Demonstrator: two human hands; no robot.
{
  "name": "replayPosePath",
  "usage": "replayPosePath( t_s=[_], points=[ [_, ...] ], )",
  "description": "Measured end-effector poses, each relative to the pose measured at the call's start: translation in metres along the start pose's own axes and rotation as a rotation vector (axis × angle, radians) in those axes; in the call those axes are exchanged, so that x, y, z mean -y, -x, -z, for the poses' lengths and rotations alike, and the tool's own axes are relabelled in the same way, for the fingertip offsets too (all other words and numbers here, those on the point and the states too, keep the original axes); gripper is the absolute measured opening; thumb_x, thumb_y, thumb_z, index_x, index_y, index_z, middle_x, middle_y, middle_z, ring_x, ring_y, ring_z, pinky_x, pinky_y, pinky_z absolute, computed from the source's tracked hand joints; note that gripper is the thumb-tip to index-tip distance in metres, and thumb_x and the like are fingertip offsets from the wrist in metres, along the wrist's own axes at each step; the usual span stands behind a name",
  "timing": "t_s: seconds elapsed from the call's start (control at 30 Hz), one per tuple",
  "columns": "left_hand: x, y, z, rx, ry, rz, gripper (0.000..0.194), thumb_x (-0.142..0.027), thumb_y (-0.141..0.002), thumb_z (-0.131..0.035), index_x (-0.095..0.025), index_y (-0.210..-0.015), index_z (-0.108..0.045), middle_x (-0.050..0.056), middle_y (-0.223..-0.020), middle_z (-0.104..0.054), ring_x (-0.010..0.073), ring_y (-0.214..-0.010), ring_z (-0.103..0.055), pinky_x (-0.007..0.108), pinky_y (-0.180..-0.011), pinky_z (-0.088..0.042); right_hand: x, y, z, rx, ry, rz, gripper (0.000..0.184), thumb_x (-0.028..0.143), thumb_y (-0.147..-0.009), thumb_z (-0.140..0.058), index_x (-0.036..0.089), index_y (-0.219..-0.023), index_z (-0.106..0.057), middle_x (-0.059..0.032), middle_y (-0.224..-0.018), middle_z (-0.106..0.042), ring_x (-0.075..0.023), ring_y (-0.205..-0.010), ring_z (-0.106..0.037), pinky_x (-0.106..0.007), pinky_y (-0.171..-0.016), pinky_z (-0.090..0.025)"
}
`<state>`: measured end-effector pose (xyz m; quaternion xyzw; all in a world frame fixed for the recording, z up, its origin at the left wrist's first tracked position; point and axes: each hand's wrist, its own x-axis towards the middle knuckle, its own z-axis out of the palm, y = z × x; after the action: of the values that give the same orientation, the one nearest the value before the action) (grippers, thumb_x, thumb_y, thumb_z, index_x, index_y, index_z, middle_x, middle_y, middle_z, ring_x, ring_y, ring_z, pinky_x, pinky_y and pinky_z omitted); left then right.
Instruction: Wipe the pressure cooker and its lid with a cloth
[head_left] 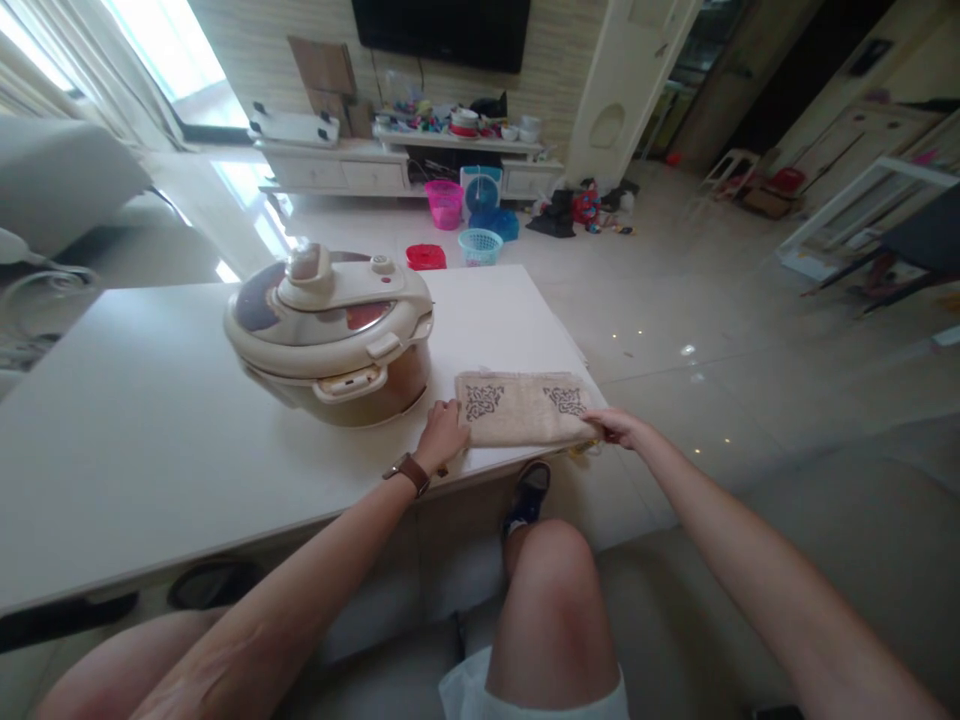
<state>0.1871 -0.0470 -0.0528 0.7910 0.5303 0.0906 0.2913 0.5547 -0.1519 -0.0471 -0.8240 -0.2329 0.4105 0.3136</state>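
Observation:
A folded beige cloth with dark scroll patterns lies near the right end of the white table. My left hand, with a brown-strapped watch on the wrist, is closed at the cloth's left edge, its fingertips partly hidden. At the opposite side, my right hand pinches the front right corner, thumb on top and the other fingers underneath. To the left of the cloth stands a cream electric pressure cooker with its lid on, apart from my left hand.
Beyond the table, a pink basket, a light blue basket and a red container rest on the tiled floor. A cluttered TV cabinet lines the wall. My knee is just below the table's front edge.

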Motion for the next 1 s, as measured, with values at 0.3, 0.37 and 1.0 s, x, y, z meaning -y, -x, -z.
replayPosePath(
  t_s=[0.3, 0.37, 1.0],
  points=[
    [0.021, 0.043, 0.037, 0.042, 0.205, -0.062, 0.030, -0.019, -0.086, -0.060, -0.019, -0.115, -0.066, 0.014, -0.124, -0.064, 0.0281, -0.117, -0.064, 0.042, -0.110, -0.048, 0.089, 0.042, -0.069, -0.238, 0.122, 0.515, 0.028, 0.034, -0.073, -0.075, 0.020, -0.096, -0.071, -0.0079, -0.103, -0.078, -0.0278, -0.102, -0.070, -0.033, -0.087, -0.056],
    [0.028, 0.050, 0.041, 0.059, 0.265, -0.038, 0.028, -0.018, -0.086, -0.059, -0.018, -0.114, -0.065, 0.014, -0.125, -0.066, 0.0264, -0.112, -0.066, 0.040, -0.105, -0.051, 0.101, 0.060, -0.108, -0.124, 0.246, 0.704, 0.033, 0.041, -0.077, -0.076, 0.020, -0.102, -0.072, -0.0099, -0.113, -0.077, -0.0301, -0.109, -0.069, -0.038, -0.097, -0.054],
    [0.045, 0.065, 0.059, 0.165, 0.739, 0.233, 0.021, -0.023, -0.088, -0.057, -0.017, -0.107, -0.065, 0.009, -0.100, -0.072, 0.0191, -0.088, -0.070, 0.027, -0.069, -0.053, 0.115, 0.067, -0.170, 0.360, -0.203, -0.004, 0.027, 0.029, -0.076, -0.069, 0.017, -0.100, -0.068, -0.0115, -0.089, -0.080, -0.0276, -0.089, -0.078, -0.042, -0.083, -0.066]
  ],
)
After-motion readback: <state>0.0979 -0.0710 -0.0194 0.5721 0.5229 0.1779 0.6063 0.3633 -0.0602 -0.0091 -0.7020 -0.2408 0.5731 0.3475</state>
